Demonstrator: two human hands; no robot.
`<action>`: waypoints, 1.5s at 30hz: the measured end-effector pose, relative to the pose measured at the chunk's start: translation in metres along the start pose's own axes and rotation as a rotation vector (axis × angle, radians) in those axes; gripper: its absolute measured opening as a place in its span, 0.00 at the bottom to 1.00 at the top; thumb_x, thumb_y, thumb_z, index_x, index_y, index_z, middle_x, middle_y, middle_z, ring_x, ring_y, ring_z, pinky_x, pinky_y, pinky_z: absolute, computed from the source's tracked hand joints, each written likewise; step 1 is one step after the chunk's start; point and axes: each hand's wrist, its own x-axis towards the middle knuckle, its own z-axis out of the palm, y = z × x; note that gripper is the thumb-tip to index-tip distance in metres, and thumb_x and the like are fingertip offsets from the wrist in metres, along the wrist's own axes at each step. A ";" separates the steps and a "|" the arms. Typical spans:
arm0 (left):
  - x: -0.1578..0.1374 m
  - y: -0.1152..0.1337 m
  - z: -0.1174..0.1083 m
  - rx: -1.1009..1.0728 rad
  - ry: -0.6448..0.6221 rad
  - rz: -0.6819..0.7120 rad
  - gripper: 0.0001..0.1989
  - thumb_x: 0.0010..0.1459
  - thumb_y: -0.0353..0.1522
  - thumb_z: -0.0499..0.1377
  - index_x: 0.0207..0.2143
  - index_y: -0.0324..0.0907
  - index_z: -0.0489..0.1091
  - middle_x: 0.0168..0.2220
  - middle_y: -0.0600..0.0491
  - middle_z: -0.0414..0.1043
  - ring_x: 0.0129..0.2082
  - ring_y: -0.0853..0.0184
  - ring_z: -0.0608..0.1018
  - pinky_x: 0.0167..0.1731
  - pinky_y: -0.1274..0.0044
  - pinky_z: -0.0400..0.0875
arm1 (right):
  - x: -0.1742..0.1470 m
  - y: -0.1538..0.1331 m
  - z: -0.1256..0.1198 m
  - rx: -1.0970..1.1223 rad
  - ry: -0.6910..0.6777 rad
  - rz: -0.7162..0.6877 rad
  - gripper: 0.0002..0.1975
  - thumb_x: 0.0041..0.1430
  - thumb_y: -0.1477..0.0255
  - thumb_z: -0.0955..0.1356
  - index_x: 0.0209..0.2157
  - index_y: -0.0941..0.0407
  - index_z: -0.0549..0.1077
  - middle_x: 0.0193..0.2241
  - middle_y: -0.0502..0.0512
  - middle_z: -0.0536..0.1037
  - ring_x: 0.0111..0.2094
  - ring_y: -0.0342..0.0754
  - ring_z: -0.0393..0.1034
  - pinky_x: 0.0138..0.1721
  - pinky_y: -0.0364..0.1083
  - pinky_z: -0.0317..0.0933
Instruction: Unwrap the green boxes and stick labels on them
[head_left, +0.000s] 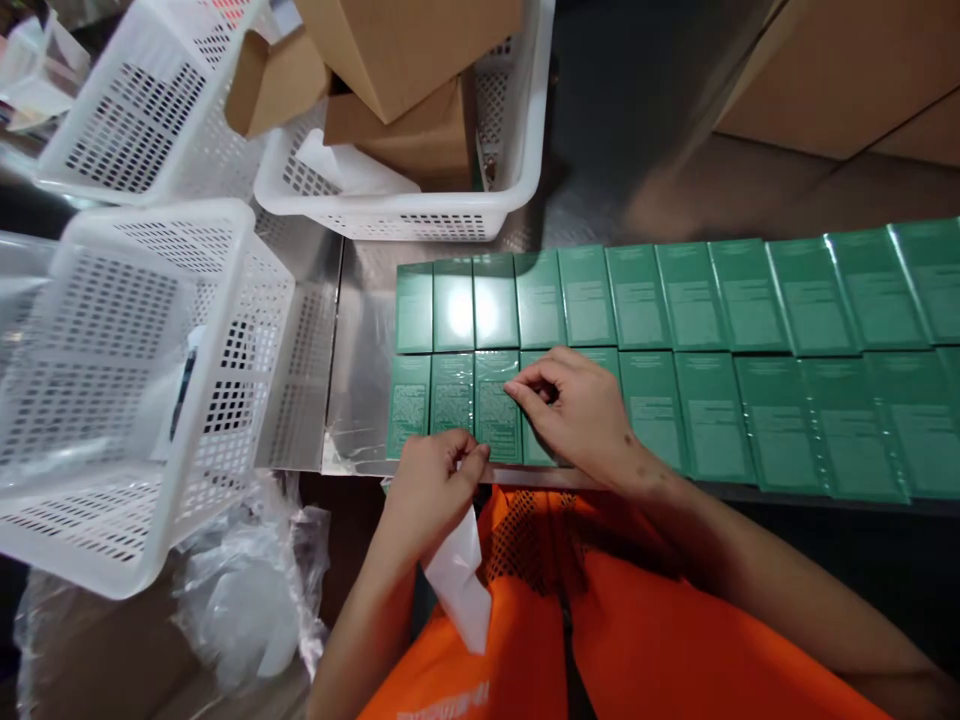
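Green boxes [497,410] lie flat in two long rows, edges glossy as if wrapped in clear film. My right hand [581,415] is over the front row, thumb and forefinger pinched at the upper right edge of the third box from the left. Whatever sits between those fingertips is too small to make out. At the front edge of the same row, my left hand [435,490] is closed with thumb against fingers, touching the lower part of the boxes. A white paper strip [461,585] hangs down from it; the strip's upper end is hidden under the hand.
The boxes lie on a metal table [364,340]. A white basket [529,150] holding opened cardboard boxes [409,130] stands behind them. Another white basket [240,250] is at the left, above a crumpled plastic bag [255,590]. Large cartons [847,80] fill the back right.
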 end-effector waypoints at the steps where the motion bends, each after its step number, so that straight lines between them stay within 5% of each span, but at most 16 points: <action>1: 0.000 0.001 0.000 -0.001 0.000 -0.001 0.18 0.60 0.39 0.54 0.18 0.44 0.64 0.17 0.58 0.64 0.20 0.69 0.66 0.26 0.76 0.54 | -0.001 0.000 0.000 -0.010 -0.005 -0.004 0.06 0.62 0.74 0.72 0.29 0.56 0.77 0.29 0.52 0.74 0.31 0.48 0.68 0.34 0.46 0.58; 6: 0.002 0.008 0.001 0.118 0.033 -0.012 0.18 0.59 0.37 0.55 0.17 0.44 0.62 0.16 0.58 0.59 0.19 0.68 0.63 0.25 0.75 0.51 | 0.000 -0.001 0.004 -0.065 0.003 -0.011 0.07 0.61 0.72 0.72 0.30 0.56 0.73 0.31 0.53 0.73 0.30 0.48 0.67 0.34 0.47 0.59; 12: -0.008 0.001 -0.005 0.129 0.126 -0.043 0.17 0.60 0.40 0.58 0.19 0.44 0.66 0.17 0.57 0.65 0.20 0.67 0.67 0.26 0.74 0.53 | -0.001 -0.002 -0.002 0.043 0.073 0.093 0.18 0.56 0.70 0.75 0.41 0.55 0.64 0.40 0.56 0.71 0.24 0.44 0.63 0.31 0.47 0.60; 15: -0.020 -0.011 -0.020 -0.122 0.594 -0.086 0.17 0.60 0.45 0.60 0.25 0.44 0.71 0.17 0.59 0.67 0.20 0.68 0.69 0.25 0.76 0.59 | -0.021 -0.010 -0.012 0.233 -0.008 0.035 0.17 0.61 0.62 0.73 0.44 0.54 0.65 0.41 0.56 0.71 0.33 0.49 0.69 0.34 0.47 0.64; 18: -0.029 -0.014 -0.038 -0.404 1.172 -0.055 0.15 0.60 0.45 0.61 0.31 0.44 0.72 0.18 0.61 0.66 0.17 0.70 0.67 0.22 0.76 0.60 | -0.046 -0.022 -0.012 0.410 -0.286 0.039 0.29 0.54 0.53 0.76 0.50 0.51 0.65 0.46 0.57 0.72 0.44 0.55 0.71 0.40 0.50 0.68; 20: -0.030 -0.008 -0.048 -0.520 1.364 0.011 0.13 0.61 0.44 0.61 0.31 0.45 0.70 0.23 0.60 0.69 0.16 0.72 0.66 0.20 0.76 0.60 | -0.059 -0.030 0.000 0.479 -0.543 0.010 0.42 0.46 0.53 0.80 0.56 0.50 0.62 0.53 0.60 0.71 0.51 0.60 0.70 0.46 0.54 0.69; 22: -0.028 0.000 -0.054 -0.599 1.442 0.055 0.13 0.61 0.43 0.61 0.30 0.45 0.67 0.25 0.60 0.70 0.15 0.74 0.66 0.18 0.77 0.58 | -0.067 -0.038 0.018 0.529 -0.658 -0.028 0.44 0.47 0.61 0.81 0.60 0.50 0.58 0.55 0.63 0.71 0.53 0.62 0.69 0.50 0.57 0.68; 26: -0.029 -0.001 -0.058 -0.802 1.328 0.088 0.15 0.65 0.45 0.54 0.39 0.43 0.68 0.16 0.62 0.68 0.12 0.71 0.68 0.15 0.78 0.61 | -0.066 -0.049 0.041 0.652 -0.393 -0.051 0.27 0.61 0.75 0.69 0.59 0.52 0.57 0.37 0.54 0.78 0.40 0.53 0.75 0.44 0.54 0.70; 30: -0.037 -0.028 -0.054 -1.095 0.954 0.198 0.33 0.53 0.58 0.60 0.49 0.42 0.68 0.30 0.52 0.80 0.27 0.64 0.81 0.27 0.75 0.75 | -0.056 -0.049 0.032 0.869 -0.183 0.035 0.30 0.64 0.70 0.69 0.61 0.47 0.49 0.34 0.47 0.74 0.28 0.44 0.72 0.26 0.42 0.67; 33: -0.045 -0.046 -0.045 -1.105 0.701 0.168 0.41 0.47 0.46 0.72 0.61 0.48 0.62 0.36 0.53 0.81 0.32 0.65 0.82 0.31 0.77 0.76 | -0.048 -0.044 0.018 0.916 -0.187 0.070 0.32 0.66 0.69 0.68 0.64 0.46 0.48 0.36 0.47 0.72 0.23 0.41 0.69 0.22 0.40 0.64; 36: -0.056 -0.051 -0.034 -0.992 0.678 0.178 0.51 0.46 0.31 0.74 0.67 0.60 0.52 0.36 0.58 0.80 0.33 0.69 0.82 0.35 0.79 0.76 | -0.041 -0.042 0.006 0.769 -0.204 0.004 0.23 0.66 0.70 0.68 0.61 0.47 0.64 0.39 0.51 0.73 0.28 0.43 0.71 0.28 0.42 0.67; 38: -0.062 -0.051 -0.031 -0.919 0.706 0.175 0.45 0.45 0.30 0.74 0.63 0.60 0.61 0.35 0.59 0.80 0.34 0.70 0.81 0.36 0.80 0.76 | -0.037 -0.042 -0.001 0.647 -0.197 -0.034 0.14 0.65 0.71 0.69 0.52 0.50 0.75 0.38 0.52 0.75 0.33 0.45 0.72 0.33 0.44 0.69; 41: -0.070 -0.050 -0.032 -0.762 0.714 0.089 0.27 0.46 0.31 0.74 0.50 0.51 0.76 0.24 0.61 0.73 0.23 0.75 0.74 0.26 0.85 0.70 | -0.034 -0.043 -0.008 0.518 -0.151 -0.081 0.09 0.63 0.71 0.70 0.45 0.51 0.80 0.35 0.53 0.75 0.33 0.47 0.71 0.33 0.45 0.68; 45: -0.072 -0.048 -0.040 -0.500 0.791 0.109 0.07 0.48 0.32 0.72 0.32 0.47 0.81 0.24 0.58 0.72 0.24 0.73 0.72 0.26 0.82 0.68 | -0.036 -0.041 -0.010 0.444 -0.044 -0.158 0.06 0.62 0.71 0.71 0.38 0.51 0.82 0.38 0.56 0.72 0.37 0.49 0.70 0.34 0.46 0.68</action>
